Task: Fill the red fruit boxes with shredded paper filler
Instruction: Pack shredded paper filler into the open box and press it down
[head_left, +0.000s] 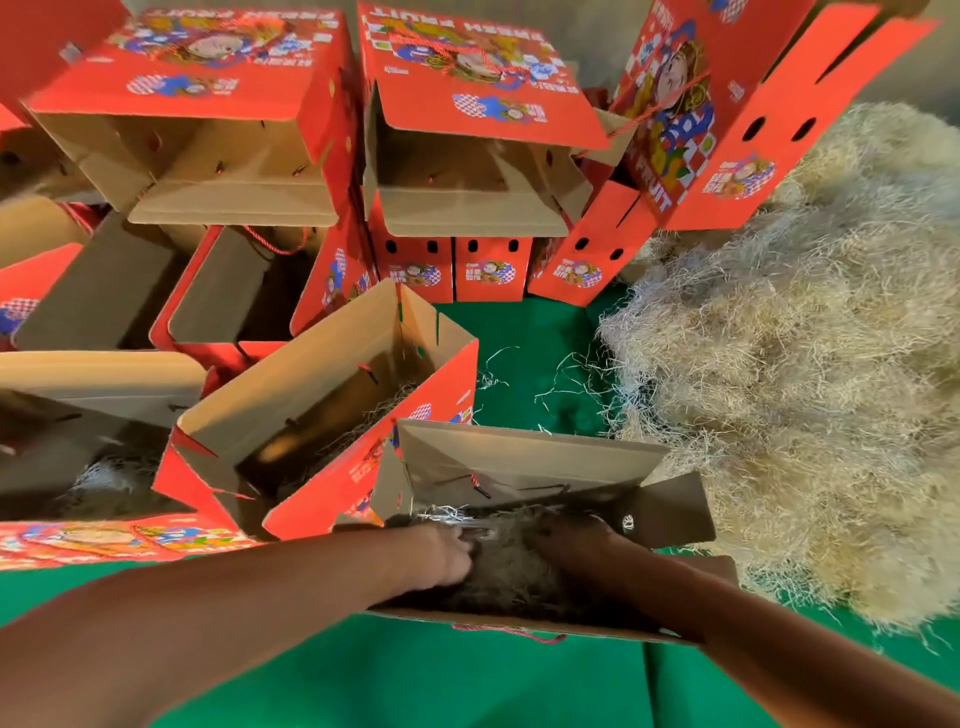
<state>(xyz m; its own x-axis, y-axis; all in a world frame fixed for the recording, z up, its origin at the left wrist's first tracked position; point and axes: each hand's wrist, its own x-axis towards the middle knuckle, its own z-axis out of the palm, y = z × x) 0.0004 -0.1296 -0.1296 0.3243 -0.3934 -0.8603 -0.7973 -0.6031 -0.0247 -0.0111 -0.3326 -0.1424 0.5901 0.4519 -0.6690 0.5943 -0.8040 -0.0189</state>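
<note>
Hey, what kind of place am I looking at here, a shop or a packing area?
Most likely a fruit gift-box packing area: many open red fruit boxes stand on a green floor covering, beside a big heap of shredded paper filler.

"FRUIT" on tilted red box; "FRESH FRUIT", inverted, on box lid.

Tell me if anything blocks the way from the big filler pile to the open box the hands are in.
Nothing visible does. The shredded paper pile lies right beside the open box, whose top flaps are folded back; both hands are already inside it.
</note>
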